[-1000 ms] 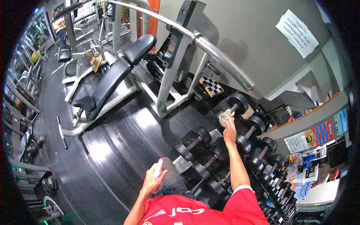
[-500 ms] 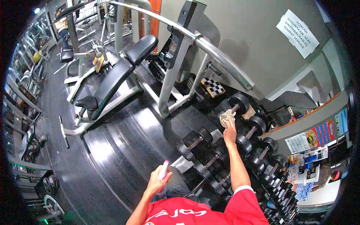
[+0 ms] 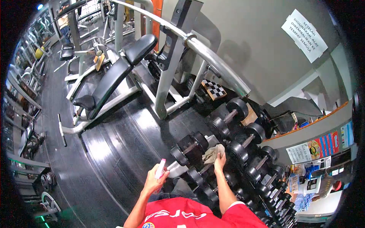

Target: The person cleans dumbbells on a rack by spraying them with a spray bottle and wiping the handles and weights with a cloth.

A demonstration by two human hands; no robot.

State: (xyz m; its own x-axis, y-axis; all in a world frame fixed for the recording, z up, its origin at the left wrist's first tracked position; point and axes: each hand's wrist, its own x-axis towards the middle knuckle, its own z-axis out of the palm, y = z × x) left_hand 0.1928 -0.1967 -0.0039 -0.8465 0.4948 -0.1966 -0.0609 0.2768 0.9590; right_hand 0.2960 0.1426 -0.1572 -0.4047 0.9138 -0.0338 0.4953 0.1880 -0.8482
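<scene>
1. Black rubber flooring spreads across the head view, streaked with bright reflections of the lights.
2. Over it, toward the upper left, stands a padded bench on a silver frame, with more gym machines behind.
3. Grey wall fills the upper right, bearing a printed sign; a checkered box sits near its foot.
4. Posters hang on a counter at the far right, and another person is beyond it.
5. Dumbbells lie in rows to the person's right, near a silver rail.
6. Right hand grasps a crumpled, pale cloth above the nearer dumbbells; whether the cloth touches one, I cannot tell.
7. Left hand is curled around a white-and-pink bottle, held upright in front of the body, well apart from the cloth.
8. Compared with half a second ago, the right hand and cloth have come back from the farthest dumbbell, whose two heads now show uncovered; the left hand keeps its grip.
</scene>
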